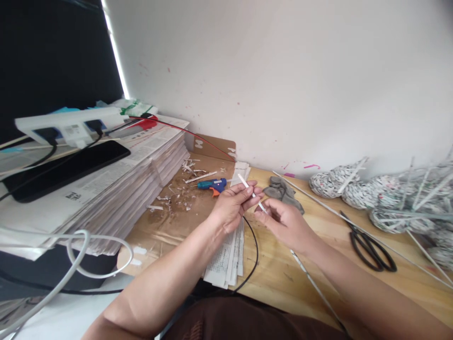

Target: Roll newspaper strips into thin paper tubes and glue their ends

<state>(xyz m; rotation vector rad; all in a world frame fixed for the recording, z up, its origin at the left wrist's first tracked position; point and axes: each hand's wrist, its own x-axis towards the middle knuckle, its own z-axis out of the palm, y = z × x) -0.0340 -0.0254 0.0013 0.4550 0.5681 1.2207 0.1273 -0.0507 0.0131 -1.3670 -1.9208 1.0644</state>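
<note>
A thin rolled paper stick [243,179] runs slantwise between my two hands, its white tip pointing up and away from me. My left hand [233,203] pinches it near that tip with thumb and fingers. Just below, my right hand [281,218] has its fingers closed around the same stick, whose lower length comes out under the wrist toward my lap. Beneath my left hand lies a stack of newspaper strips [230,259]. Behind the hands sits a blue hot glue gun [212,184] with an orange trigger, on a cardboard sheet [170,229].
Grey gloves [285,192] lie behind my right hand. Black scissors [370,245] and several woven paper pieces [364,191] are at the right. A tall newspaper stack [155,165] at the left carries a phone [71,170] and a power strip [71,125]. Cables cross there.
</note>
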